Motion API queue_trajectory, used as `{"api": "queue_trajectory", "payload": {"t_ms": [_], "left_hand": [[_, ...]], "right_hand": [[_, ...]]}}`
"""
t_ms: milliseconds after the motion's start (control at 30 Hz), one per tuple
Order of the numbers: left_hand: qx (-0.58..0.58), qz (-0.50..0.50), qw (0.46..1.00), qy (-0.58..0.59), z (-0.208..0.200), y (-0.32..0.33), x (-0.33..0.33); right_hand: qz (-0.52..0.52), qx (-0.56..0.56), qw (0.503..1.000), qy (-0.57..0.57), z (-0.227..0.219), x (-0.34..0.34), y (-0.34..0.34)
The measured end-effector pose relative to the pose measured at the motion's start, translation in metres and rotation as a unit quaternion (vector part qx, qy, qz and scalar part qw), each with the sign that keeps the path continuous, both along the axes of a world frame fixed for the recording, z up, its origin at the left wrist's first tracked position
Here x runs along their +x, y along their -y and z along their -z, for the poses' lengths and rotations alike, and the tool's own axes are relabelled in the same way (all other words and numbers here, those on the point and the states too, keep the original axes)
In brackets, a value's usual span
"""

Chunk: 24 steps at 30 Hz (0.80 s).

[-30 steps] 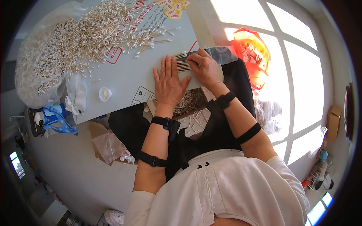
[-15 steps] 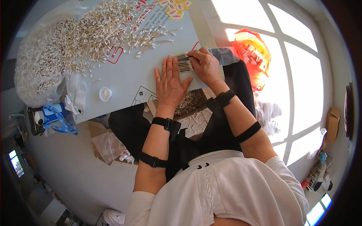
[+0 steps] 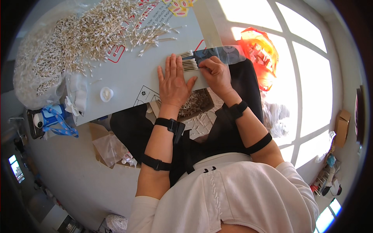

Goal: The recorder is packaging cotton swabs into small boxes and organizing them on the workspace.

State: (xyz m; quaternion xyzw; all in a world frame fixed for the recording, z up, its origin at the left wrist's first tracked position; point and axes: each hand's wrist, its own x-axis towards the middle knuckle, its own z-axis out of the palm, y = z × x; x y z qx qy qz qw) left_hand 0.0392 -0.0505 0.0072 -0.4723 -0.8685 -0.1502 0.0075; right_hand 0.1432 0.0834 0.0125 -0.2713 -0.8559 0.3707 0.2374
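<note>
A neat row of cotton swabs (image 3: 189, 65) lies on the table, white tips to the right. My left hand (image 3: 172, 83) is flat over its left part, fingers stretched and thumb out to the side. Just beyond the tips, my right hand (image 3: 216, 73) is closed, thumb and fingers pinched together. Whatever it pinches, if anything, is hidden. Under and behind it a clear plastic bag with a dark panel (image 3: 204, 53) extends over the table's right edge. A large heap of loose cotton swabs (image 3: 93, 35) spreads across the far left, partly in a clear bag (image 3: 23, 77).
A small white cup (image 3: 106, 94) stands on the table (image 3: 124, 83) at left. Yellow packets (image 3: 180, 7) lie at the far edge. Below the table is a cardboard box of swabs (image 3: 198, 104). An orange bag (image 3: 259, 58) of packages sits at right; a blue bottle with strap (image 3: 54, 120) is at left.
My right hand has shifted right and slightly nearer, off the swab row, its fingers now curled tighter. More of the tips and the dark panel shows. The left hand stays nearly in place.
</note>
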Motion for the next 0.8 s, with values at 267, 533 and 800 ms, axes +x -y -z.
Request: {"api": "queue_trajectory", "payload": {"t_ms": [267,533,800], "left_hand": [[-0.002,0.002,1.0,0.007,0.0011,0.0006,-0.0001],[-0.009,0.0,1.0,0.004,0.0019,0.0006,-0.0004],[-0.011,0.0,1.0,0.003,0.0025,0.0004,-0.0006]], "right_hand": [[0.002,0.027,1.0,0.015,-0.0019,-0.0027,0.0048],[0.009,0.028,0.999,0.017,-0.0016,-0.0037,0.0066],[-0.006,0.038,0.999,0.014,0.0009,-0.0028,0.0063]]}}
